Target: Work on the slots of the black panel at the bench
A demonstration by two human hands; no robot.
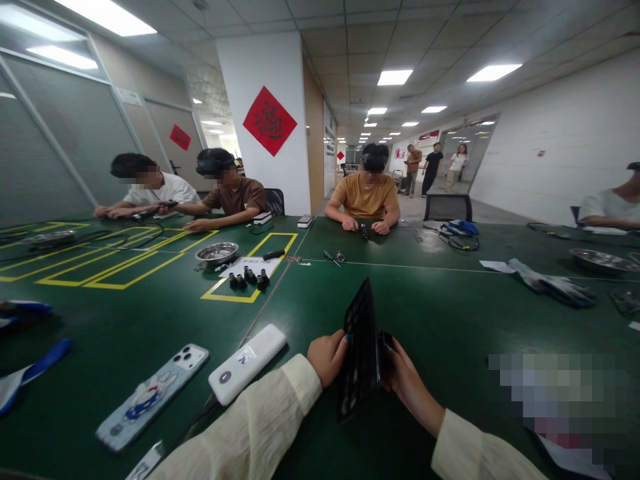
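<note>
A flat black panel with rows of holes stands on edge on the green table right before me. My left hand is closed on its left face, fingers curled around the near edge. On the other side, my right hand presses against the right face with fingers wrapped on the panel. Both cream sleeves show at the bottom.
A white power bank and a phone in a cartoon case lie to my left. Farther off are small black parts on paper, a metal bowl, grey gloves. Several people sit around the table.
</note>
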